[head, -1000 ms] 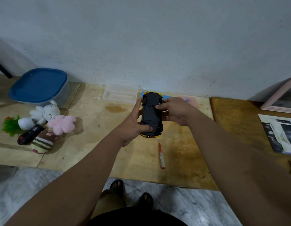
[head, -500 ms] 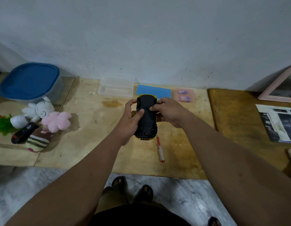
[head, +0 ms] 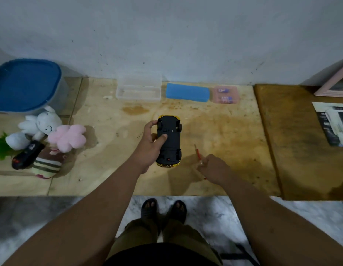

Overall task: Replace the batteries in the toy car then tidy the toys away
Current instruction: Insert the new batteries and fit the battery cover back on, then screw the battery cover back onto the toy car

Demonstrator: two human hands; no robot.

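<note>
The yellow toy car [head: 169, 143] lies upside down on the wooden table [head: 109, 150], its black underside facing up. My left hand [head: 150, 145] grips it from the left side, thumb pressed on the underside. My right hand [head: 213, 168] is to the right of the car, fingers pinched on the handle end of a small red screwdriver [head: 198, 153] whose tip points away from me. A pink packet of batteries [head: 225, 94] lies by the wall at the back.
A blue-lidded tub [head: 22, 85] stands at back left, with soft toys [head: 51, 135] and a black remote [head: 26, 156] in front of it. A clear plastic case [head: 139, 92] and a blue sponge [head: 187, 92] sit by the wall. Papers [head: 334, 123] and a pink frame [head: 334, 83] lie right.
My right hand has let go of the car and moved down to the screwdriver, taking hold of it. The car has come down onto the table, held by my left hand alone.
</note>
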